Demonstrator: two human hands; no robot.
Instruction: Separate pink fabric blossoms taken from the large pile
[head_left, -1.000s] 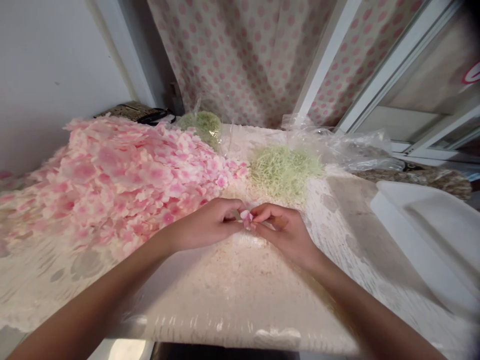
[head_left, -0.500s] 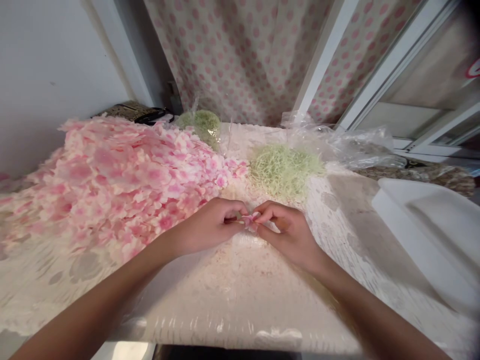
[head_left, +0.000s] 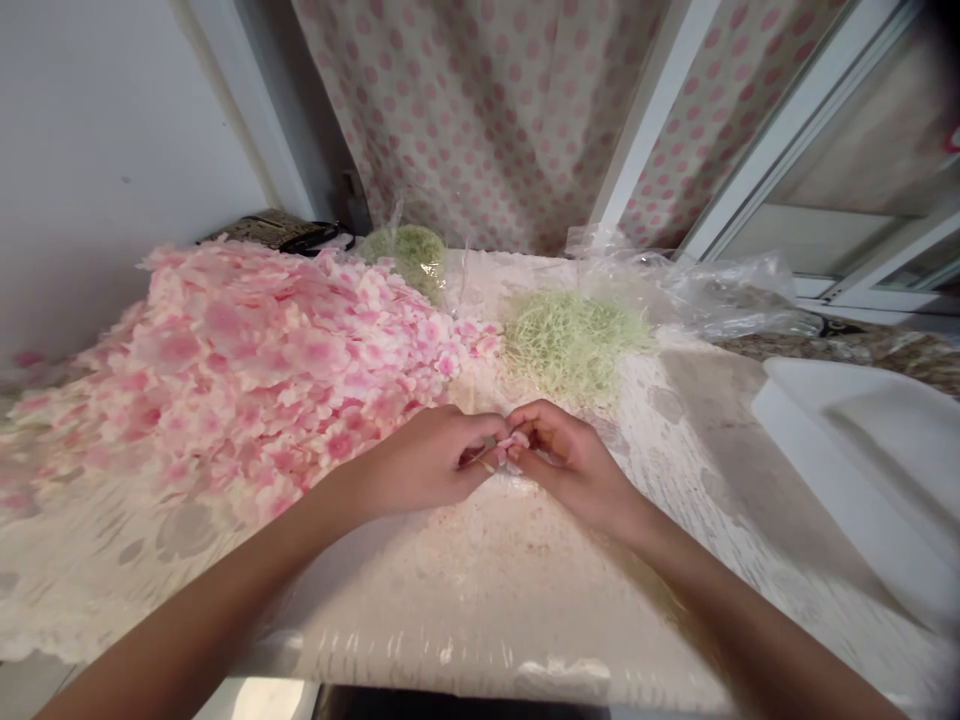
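Note:
My left hand (head_left: 420, 465) and my right hand (head_left: 566, 462) meet low in the middle of the view, fingers curled together. Between them is a small cluster of pink artificial petals (head_left: 514, 442). My right fingers pinch it, and it partly hides behind them. My left fingers hold a thin pale stem (head_left: 480, 458) that leads towards the petals. A large heap of loose pink-and-white fabric petals (head_left: 255, 370) lies just beyond my left hand. A mound of pale green shredded moss (head_left: 574, 345) lies beyond my right hand.
A lace-covered table under clear plastic (head_left: 450, 590) lies below my hands. Further back are a plastic bag of green moss (head_left: 409, 258), crumpled clear plastic (head_left: 712, 298) and a dark patterned pouch (head_left: 277, 230). A white tray (head_left: 862, 450) stands at right, with a polka-dot curtain (head_left: 480, 120) behind.
My fingers have closed in around the petals, which are now more hidden. A thin stem shows in my left fingers. My hands sit slightly lower in the view, and the scene has shifted slightly.

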